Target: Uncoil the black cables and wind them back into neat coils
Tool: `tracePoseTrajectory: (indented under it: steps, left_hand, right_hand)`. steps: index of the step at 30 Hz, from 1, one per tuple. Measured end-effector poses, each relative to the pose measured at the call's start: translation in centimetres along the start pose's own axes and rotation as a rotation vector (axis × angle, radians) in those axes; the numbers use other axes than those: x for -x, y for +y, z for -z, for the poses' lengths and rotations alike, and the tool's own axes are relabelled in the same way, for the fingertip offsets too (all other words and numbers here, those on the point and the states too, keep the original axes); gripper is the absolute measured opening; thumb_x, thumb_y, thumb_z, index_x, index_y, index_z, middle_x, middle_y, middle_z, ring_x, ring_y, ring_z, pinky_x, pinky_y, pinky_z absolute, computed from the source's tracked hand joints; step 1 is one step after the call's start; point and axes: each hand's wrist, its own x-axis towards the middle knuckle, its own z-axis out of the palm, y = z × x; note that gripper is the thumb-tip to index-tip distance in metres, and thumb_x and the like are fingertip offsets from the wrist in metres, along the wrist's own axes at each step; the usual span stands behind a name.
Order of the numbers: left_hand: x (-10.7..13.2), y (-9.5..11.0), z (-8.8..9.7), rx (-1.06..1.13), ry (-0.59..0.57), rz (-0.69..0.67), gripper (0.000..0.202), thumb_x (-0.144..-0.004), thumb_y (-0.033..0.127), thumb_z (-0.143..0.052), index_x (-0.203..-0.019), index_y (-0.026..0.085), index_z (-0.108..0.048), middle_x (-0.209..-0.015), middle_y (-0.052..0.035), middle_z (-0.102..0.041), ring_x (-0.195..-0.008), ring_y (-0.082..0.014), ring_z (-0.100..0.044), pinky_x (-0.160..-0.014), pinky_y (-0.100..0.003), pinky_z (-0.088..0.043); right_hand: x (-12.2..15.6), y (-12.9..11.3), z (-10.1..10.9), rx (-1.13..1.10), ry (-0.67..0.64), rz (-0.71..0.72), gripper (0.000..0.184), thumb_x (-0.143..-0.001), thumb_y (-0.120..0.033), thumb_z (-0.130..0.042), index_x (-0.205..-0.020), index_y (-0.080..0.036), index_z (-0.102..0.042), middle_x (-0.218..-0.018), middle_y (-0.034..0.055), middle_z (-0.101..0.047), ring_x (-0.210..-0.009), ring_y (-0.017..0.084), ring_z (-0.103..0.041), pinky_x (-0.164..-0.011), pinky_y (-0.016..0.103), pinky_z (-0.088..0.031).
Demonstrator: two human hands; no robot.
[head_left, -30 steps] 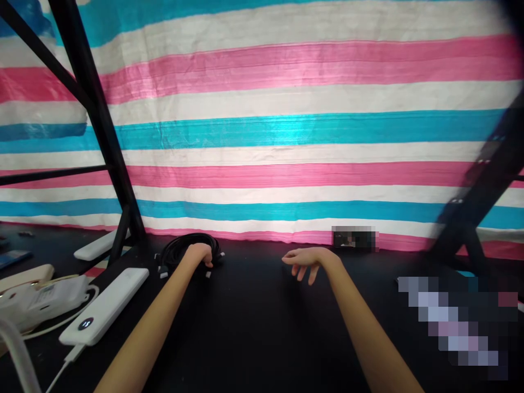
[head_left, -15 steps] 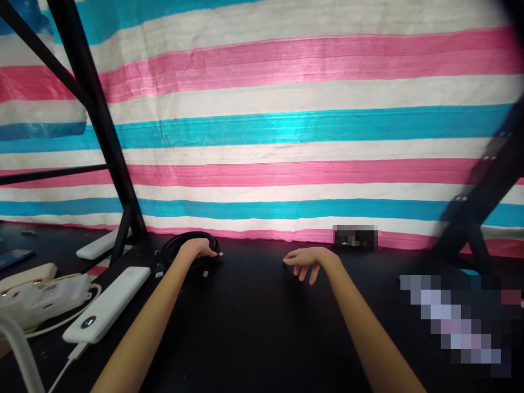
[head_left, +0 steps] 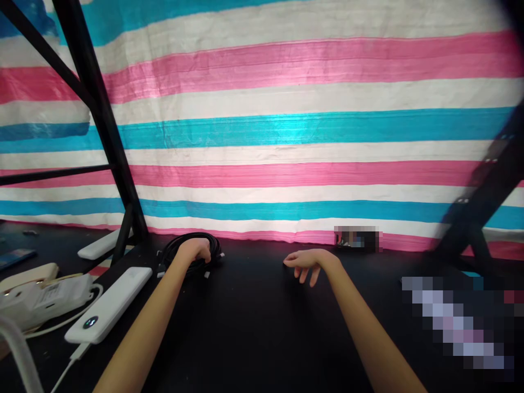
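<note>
A coil of black cables (head_left: 213, 243) with USB plugs lies toward the back of the black table, left of centre. My left hand (head_left: 197, 251) reaches down into it, its fingers bent and closed on the cables; the fingertips are hidden. One plug (head_left: 207, 274) pokes out just below the coil. Off to the right, my right hand (head_left: 305, 263) hovers low at the tabletop with the wrist bent. Its fingers hang loosely apart, and nothing shows in them.
A white power bank (head_left: 109, 304) with a plugged-in cable lies left of my left forearm. Beyond it sit a white power strip (head_left: 45, 300) and another white slab (head_left: 100, 244). Black frame posts (head_left: 104, 120) stand at both sides. A striped sheet (head_left: 286, 174) hangs behind.
My left thumb has drawn inward from beside a plug at the coil's right edge. My right hand has kept its pose. The view has shifted slightly.
</note>
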Motion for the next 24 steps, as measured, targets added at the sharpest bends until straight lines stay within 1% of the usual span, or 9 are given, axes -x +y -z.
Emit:
tracePoseTrajectory:
  steps: [4,8,10,13,15,18,20,22,24]
  left_hand:
    - [-0.1,-0.7,0.1,0.035,0.014,-0.025,0.035,-0.087,0.033,-0.054,-0.118,0.015,-0.053,-0.117,-0.0096,-0.056,-0.098,-0.0211,-0.058,-0.082,-0.042,-0.05]
    - [-0.1,-1.3,0.4,0.082,0.073,-0.062,0.034,-0.087,0.033,-0.054,-0.116,0.015,-0.054,-0.114,-0.009,-0.057,-0.096,-0.0198,-0.059,-0.08,-0.041,-0.051]
    - [0.1,-1.5,0.6,0.111,0.118,-0.092,0.028,-0.085,0.032,-0.055,-0.107,0.013,-0.058,-0.104,-0.008,-0.061,-0.087,-0.0188,-0.061,-0.074,-0.037,-0.052]
    - [0.5,-1.7,1.1,0.165,0.189,-0.144,0.018,-0.08,0.026,-0.052,-0.088,0.013,-0.06,-0.078,-0.0055,-0.064,-0.067,-0.0178,-0.062,-0.057,-0.029,-0.048]
    - [0.7,-1.8,1.3,0.199,0.241,-0.176,0.018,-0.075,0.025,-0.048,-0.083,0.013,-0.059,-0.072,-0.0049,-0.063,-0.059,-0.0171,-0.06,-0.051,-0.027,-0.045]
    - [1.0,-1.8,1.6,0.219,0.304,-0.222,0.018,-0.069,0.023,-0.049,-0.081,0.014,-0.058,-0.076,-0.0047,-0.064,-0.059,-0.0159,-0.06,-0.051,-0.025,-0.044]
    - [0.9,-1.6,1.5,0.218,0.303,-0.239,0.019,-0.068,0.021,-0.053,-0.084,0.014,-0.059,-0.079,-0.0036,-0.064,-0.062,-0.0151,-0.06,-0.052,-0.024,-0.044]
    - [0.7,-1.5,1.3,0.212,0.273,-0.236,0.021,-0.072,0.022,-0.055,-0.091,0.015,-0.059,-0.081,-0.0025,-0.064,-0.063,-0.0139,-0.06,-0.053,-0.024,-0.046]
    - [0.4,-1.3,1.1,0.202,0.245,-0.216,0.021,-0.08,0.026,-0.055,-0.097,0.014,-0.058,-0.083,-0.0028,-0.063,-0.064,-0.0128,-0.059,-0.056,-0.026,-0.048]
  right_hand:
    - [0.1,0.0,0.0,-0.003,-0.001,0.004,0.038,-0.103,-0.031,-0.036,-0.137,-0.014,-0.036,-0.077,0.0045,-0.056,-0.067,0.017,-0.064,-0.051,0.028,-0.059]
    - [0.2,0.1,0.0,-0.013,0.002,0.006,0.039,-0.103,-0.031,-0.036,-0.137,-0.013,-0.036,-0.077,0.0049,-0.056,-0.067,0.017,-0.065,-0.051,0.029,-0.059]
    - [0.2,0.0,-0.1,-0.02,0.006,0.006,0.039,-0.102,-0.031,-0.037,-0.137,-0.013,-0.036,-0.077,0.0051,-0.057,-0.068,0.018,-0.065,-0.053,0.03,-0.059]
    - [0.4,0.0,-0.1,-0.028,0.011,0.002,0.039,-0.102,-0.032,-0.038,-0.136,-0.013,-0.037,-0.076,0.0048,-0.057,-0.068,0.018,-0.065,-0.055,0.03,-0.06]
    - [0.5,0.0,-0.1,-0.029,0.011,0.0,0.038,-0.102,-0.031,-0.038,-0.136,-0.013,-0.037,-0.075,0.0045,-0.057,-0.068,0.018,-0.065,-0.055,0.029,-0.059]
    - [0.6,-0.2,-0.1,-0.028,0.006,-0.004,0.038,-0.103,-0.03,-0.036,-0.137,-0.013,-0.035,-0.075,0.0045,-0.057,-0.066,0.017,-0.065,-0.053,0.028,-0.059]
    - [0.6,-0.2,-0.1,-0.026,0.005,-0.005,0.038,-0.103,-0.031,-0.036,-0.136,-0.013,-0.035,-0.075,0.0045,-0.057,-0.064,0.017,-0.064,-0.052,0.027,-0.059]
    - [0.6,-0.2,-0.1,-0.024,0.003,-0.006,0.038,-0.103,-0.03,-0.036,-0.136,-0.013,-0.035,-0.075,0.0043,-0.057,-0.063,0.016,-0.064,-0.051,0.026,-0.059]
    - [0.6,-0.2,-0.1,-0.023,-0.002,-0.007,0.037,-0.103,-0.03,-0.035,-0.136,-0.013,-0.035,-0.075,0.0043,-0.056,-0.062,0.016,-0.064,-0.049,0.026,-0.058]
